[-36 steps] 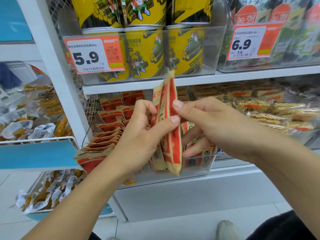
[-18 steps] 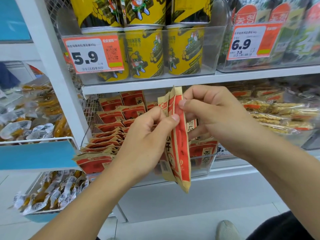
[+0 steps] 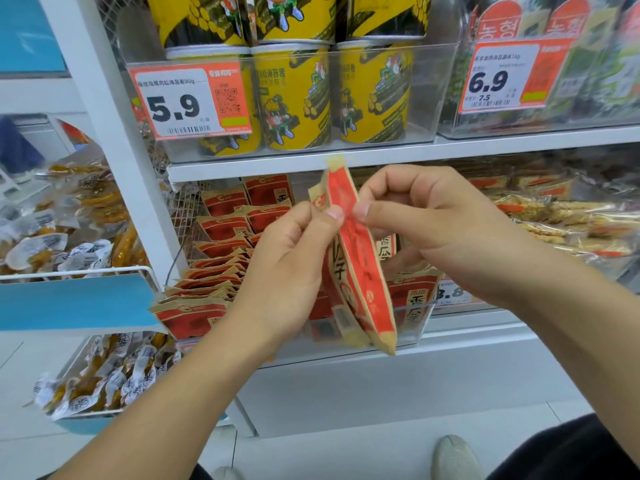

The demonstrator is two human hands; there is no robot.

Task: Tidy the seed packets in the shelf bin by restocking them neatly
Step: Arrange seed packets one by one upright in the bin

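Both hands, the left hand (image 3: pixel 287 271) and the right hand (image 3: pixel 446 233), pinch a small stack of red seed packets (image 3: pixel 356 268) edge-on in front of the clear shelf bin (image 3: pixel 412 327); held only near their top, toward twelve o'clock, the loose lower ends could fan apart and one slip to the floor.

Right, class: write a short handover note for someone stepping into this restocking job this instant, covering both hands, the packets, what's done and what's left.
Left hand: pinches the upper part of the held red-and-tan seed packets in front of the shelf.
Right hand: pinches the same packets from the other side.
Clear plastic shelf bin: holds a leaning row of matching packets on its left side and an upright one on the right.
Done: the left row is stacked.
Left: set the held packets in the bin, neatly aligned.
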